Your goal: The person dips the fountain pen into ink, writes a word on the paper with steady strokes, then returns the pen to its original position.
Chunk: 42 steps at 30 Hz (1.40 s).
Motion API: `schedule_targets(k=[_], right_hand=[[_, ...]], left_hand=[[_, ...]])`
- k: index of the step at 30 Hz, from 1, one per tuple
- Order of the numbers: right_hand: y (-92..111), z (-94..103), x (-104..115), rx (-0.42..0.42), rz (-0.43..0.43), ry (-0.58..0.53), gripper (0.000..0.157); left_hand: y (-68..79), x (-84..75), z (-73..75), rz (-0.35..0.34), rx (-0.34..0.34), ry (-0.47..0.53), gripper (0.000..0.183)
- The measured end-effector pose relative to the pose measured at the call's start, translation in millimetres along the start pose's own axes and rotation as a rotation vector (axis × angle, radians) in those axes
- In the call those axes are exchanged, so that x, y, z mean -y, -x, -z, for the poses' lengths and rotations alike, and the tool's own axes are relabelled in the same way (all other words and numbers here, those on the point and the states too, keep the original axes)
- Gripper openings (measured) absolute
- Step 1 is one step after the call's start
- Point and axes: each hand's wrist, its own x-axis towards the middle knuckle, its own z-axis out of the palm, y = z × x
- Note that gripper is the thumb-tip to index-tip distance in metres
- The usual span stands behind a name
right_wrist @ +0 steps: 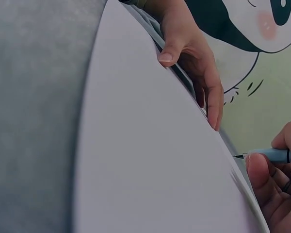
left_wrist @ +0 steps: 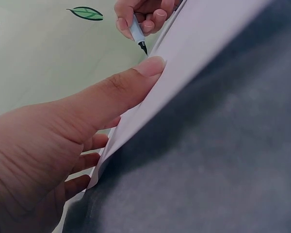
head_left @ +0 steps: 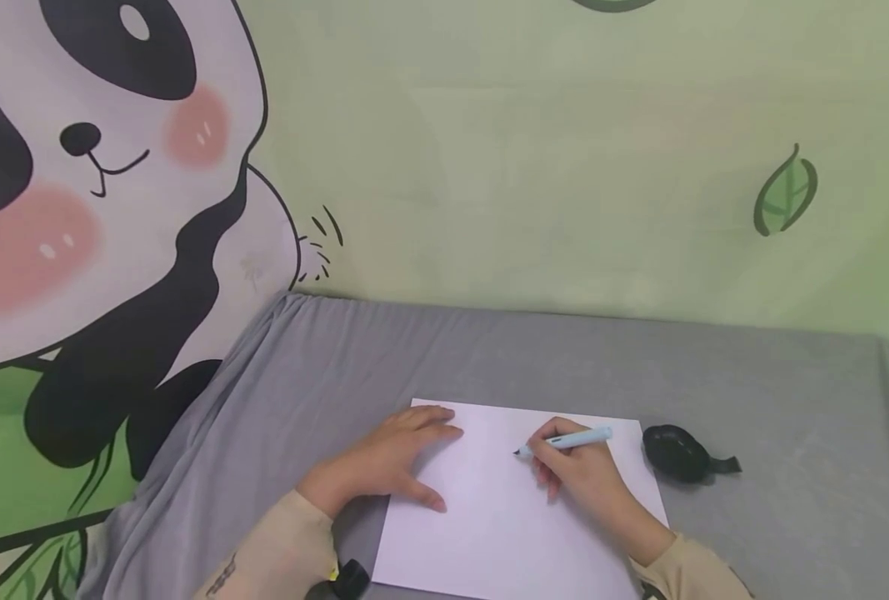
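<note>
Left hand (head_left: 392,457), spread wide, rests on paper (head_left: 489,533), lower centre of head view; right hand (head_left: 582,477) grips pen (head_left: 586,437).

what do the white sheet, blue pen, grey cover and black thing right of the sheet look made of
White sheet: likely matte paper, thin-edged and bending at a corner.
Blue pen: probably smooth plastic, evenly coloured barrel.
Grey cover: soft matte fabric, given its folds.
Black thing: faint sheen; plastic or rubber, can't tell.
</note>
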Motion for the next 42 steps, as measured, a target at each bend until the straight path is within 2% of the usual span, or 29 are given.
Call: schedule_targets(k=[6, 42], right_hand=[[-0.8, -1.0, -3.0, 0.019, 0.032, -0.008, 0.016], [-1.0, -1.8, -3.8, 0.023, -0.004, -0.005, 0.017]], left_hand=[[-0.8, 0.7, -0.2, 0.009, 0.009, 0.002, 0.083], [0.7, -1.6, 1.5, 0.014, 0.011, 0.021, 0.083]])
